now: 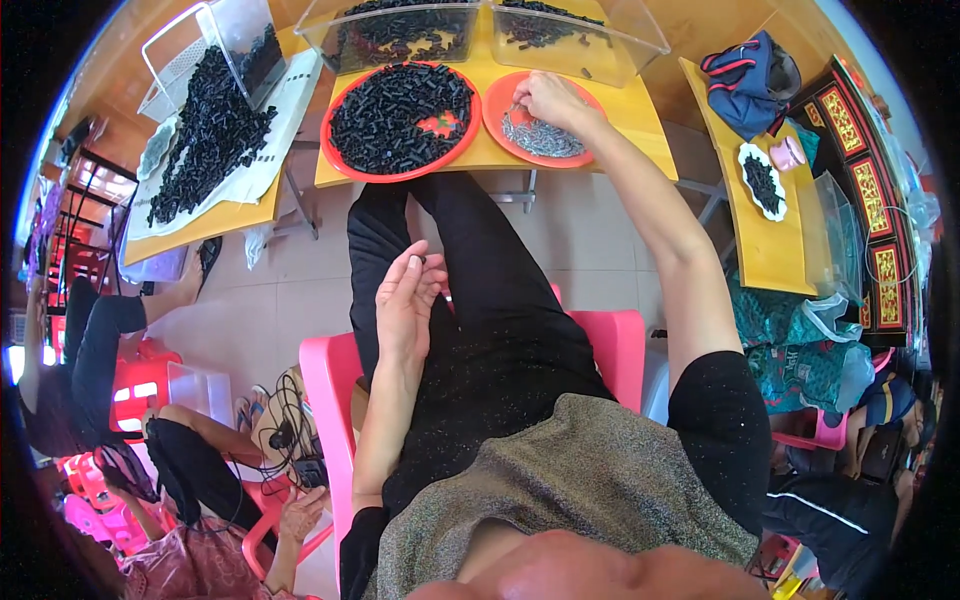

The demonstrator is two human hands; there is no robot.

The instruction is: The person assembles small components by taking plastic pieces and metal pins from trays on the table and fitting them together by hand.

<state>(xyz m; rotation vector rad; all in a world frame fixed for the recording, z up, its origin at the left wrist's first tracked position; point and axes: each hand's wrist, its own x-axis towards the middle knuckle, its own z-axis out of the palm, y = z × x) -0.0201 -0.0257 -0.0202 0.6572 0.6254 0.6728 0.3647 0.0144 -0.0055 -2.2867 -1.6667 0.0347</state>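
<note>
My left hand [408,300] is raised over my lap, palm up. Its thumb and fingertips close on a small black piece [420,260], mostly covered by the fingers. At the table's near side, my right hand [553,103] reaches into a round red plate [489,112] of small silvery metal pieces [548,140], thin like pins or screws. The right fingers point down and together at the pile's upper left; what they pinch is too small to make out. Left of that plate, a larger red tray [400,177] holds many short black tubular pieces [385,115], with a patterned bottom partly showing.
Two clear bins [580,62] with black pieces stand behind the plates. On the left table, a black heap [215,130] spills from a tipped basket [180,80]. The right table bears a white dish [748,150] and a blue bag [750,85]. Other people sit at lower left and right.
</note>
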